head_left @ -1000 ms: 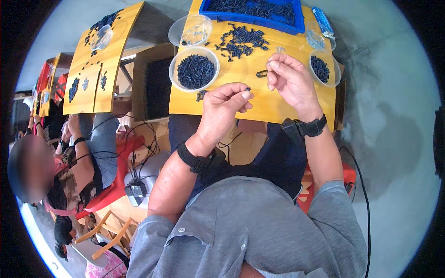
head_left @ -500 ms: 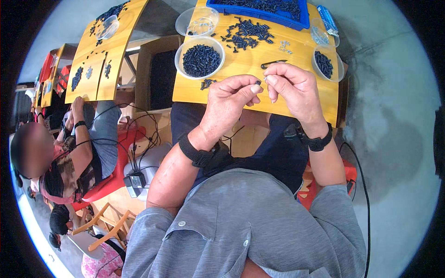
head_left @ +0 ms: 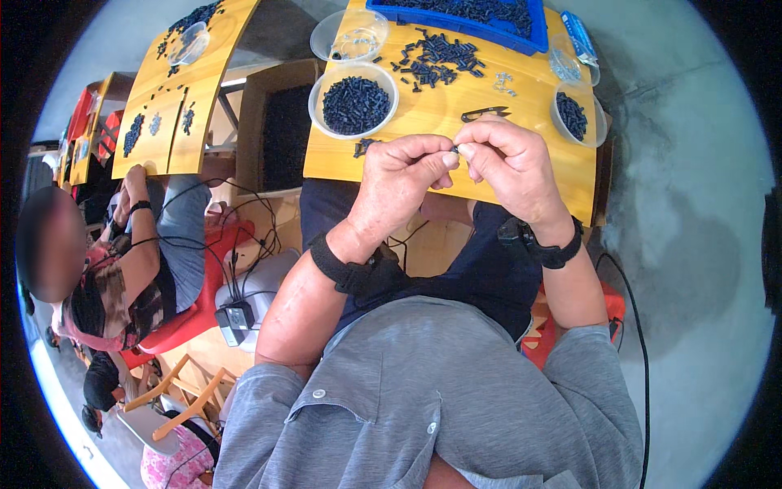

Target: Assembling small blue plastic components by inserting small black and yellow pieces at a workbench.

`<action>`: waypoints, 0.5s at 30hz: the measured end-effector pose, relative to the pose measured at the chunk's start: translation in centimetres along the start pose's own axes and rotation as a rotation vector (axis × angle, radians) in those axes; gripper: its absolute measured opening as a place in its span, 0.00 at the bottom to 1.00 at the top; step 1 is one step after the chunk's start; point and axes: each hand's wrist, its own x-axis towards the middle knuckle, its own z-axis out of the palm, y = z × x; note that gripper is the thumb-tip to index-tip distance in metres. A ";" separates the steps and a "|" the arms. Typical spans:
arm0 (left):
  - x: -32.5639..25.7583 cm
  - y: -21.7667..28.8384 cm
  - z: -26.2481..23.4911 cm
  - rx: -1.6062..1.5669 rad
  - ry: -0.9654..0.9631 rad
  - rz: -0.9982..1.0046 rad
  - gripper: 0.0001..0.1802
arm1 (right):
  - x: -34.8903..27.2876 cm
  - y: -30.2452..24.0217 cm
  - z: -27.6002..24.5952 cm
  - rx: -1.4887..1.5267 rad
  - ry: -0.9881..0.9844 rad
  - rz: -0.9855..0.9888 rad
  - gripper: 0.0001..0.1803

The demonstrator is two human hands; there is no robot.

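Note:
My left hand (head_left: 403,169) pinches a small black cylindrical part (head_left: 455,150) between thumb and forefinger, above the near edge of the yellow table. Fingertip to fingertip with it, my right hand (head_left: 515,167) is closed in a pinch at the part's end. Whatever sits in the right fingers is too small and covered to name. Just beyond the right hand lies a pair of black thread snips (head_left: 485,113). A few small black parts (head_left: 366,147) lie beside my left hand, below a clear round bowl (head_left: 314,110) filled with such parts.
Loose black parts (head_left: 440,59) and small silvery pieces (head_left: 504,83) lie farther back. A blue tray (head_left: 456,29) of black parts stands at the far edge. More clear tubs (head_left: 599,126) stand right. A person (head_left: 122,253) sits at another table left; a cable (head_left: 643,359) runs down the right.
My right hand has come slightly left and down, so its fingertips now meet the black part in my left hand. The snips show more fully.

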 end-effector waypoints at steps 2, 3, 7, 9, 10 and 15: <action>0.1 -0.1 -0.1 0.002 -0.010 -0.009 0.06 | 0.2 0.2 -0.1 -0.095 -0.006 -0.069 0.04; 0.2 -0.3 -0.1 -0.008 -0.015 -0.007 0.05 | 0.3 0.2 -0.2 -0.191 -0.011 -0.139 0.04; 0.6 -0.7 -0.1 -0.058 -0.012 -0.010 0.05 | 0.4 0.6 0.2 -0.254 0.020 -0.236 0.05; 0.6 -0.8 -0.1 -0.069 -0.011 -0.014 0.05 | 0.2 1.0 0.8 -0.149 0.140 -0.199 0.04; 0.7 -0.8 0.0 -0.077 -0.006 -0.020 0.05 | 0.1 1.0 0.7 -0.152 0.139 -0.200 0.04; 1.1 -0.6 0.1 -0.069 -0.017 -0.024 0.05 | 0.3 0.9 0.3 -0.124 0.106 -0.119 0.02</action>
